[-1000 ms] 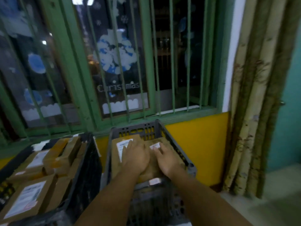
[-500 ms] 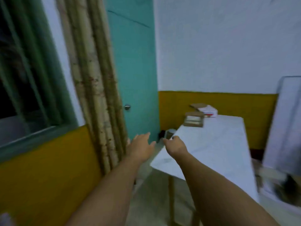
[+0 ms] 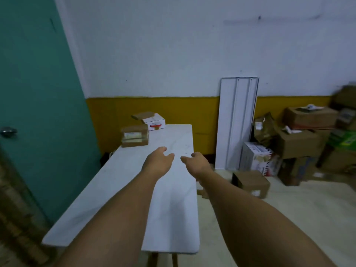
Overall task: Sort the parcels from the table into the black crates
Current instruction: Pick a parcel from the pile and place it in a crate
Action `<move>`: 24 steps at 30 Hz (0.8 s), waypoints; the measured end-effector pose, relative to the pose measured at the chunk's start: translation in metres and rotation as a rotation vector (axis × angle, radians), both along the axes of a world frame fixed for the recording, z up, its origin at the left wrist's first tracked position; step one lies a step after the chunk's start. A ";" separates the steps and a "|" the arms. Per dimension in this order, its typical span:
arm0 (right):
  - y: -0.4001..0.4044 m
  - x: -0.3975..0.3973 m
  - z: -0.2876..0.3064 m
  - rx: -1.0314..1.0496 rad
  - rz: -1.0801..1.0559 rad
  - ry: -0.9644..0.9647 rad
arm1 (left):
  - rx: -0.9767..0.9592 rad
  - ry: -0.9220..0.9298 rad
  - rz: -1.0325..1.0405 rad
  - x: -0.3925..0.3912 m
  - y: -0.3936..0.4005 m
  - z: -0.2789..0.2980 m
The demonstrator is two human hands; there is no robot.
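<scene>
Two bare arms are stretched out over the white bench (image 3: pixel 119 209). The left hand (image 3: pixel 157 162) and the right hand (image 3: pixel 196 162) are held side by side above the bench top, close together but not touching. Nothing is held in either grip; the fingers of both hands are loosely bent and empty.

Farther along, at the far left part of the bench, a brown parcel (image 3: pixel 134 136) with a pale label on its side is seen. Just behind it, at the far end, a white parcel (image 3: pixel 154 121) with a red mark and an open brown flap is seen. Both parcels are well apart from the hands.

On the left, a teal door (image 3: pixel 38 93) with a round knob is seen. To the right of the bench, a small brown box (image 3: pixel 250 183) is set on the floor. Behind it, a white panel (image 3: pixel 237 122) is leaned on the wall, and a pile of cardboard boxes (image 3: pixel 300 135) is stacked in the corner.
</scene>
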State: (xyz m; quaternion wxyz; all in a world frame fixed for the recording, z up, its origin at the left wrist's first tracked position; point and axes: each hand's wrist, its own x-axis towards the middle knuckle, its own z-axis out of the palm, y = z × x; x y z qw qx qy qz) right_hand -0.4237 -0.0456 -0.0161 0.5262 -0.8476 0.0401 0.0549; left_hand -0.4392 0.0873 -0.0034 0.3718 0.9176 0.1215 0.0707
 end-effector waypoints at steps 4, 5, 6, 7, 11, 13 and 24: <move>-0.012 0.085 -0.004 0.031 0.044 0.067 | 0.032 0.073 0.010 0.080 -0.015 -0.019; -0.013 0.101 0.000 0.007 0.070 0.074 | 0.021 0.086 0.024 0.099 -0.016 -0.018; -0.017 0.124 0.003 -0.002 0.091 0.061 | 0.008 0.081 0.051 0.123 -0.019 -0.015; -0.021 0.145 0.007 -0.012 0.102 0.046 | 0.002 0.066 0.077 0.147 -0.021 -0.009; -0.048 0.256 -0.014 -0.092 0.106 0.027 | 0.001 0.060 0.087 0.228 -0.037 0.002; -0.060 0.308 -0.027 -0.108 0.117 0.054 | -0.004 0.092 0.094 0.268 -0.050 -0.012; -0.036 0.507 -0.030 -0.212 0.462 0.114 | -0.199 0.129 0.440 0.460 -0.046 -0.022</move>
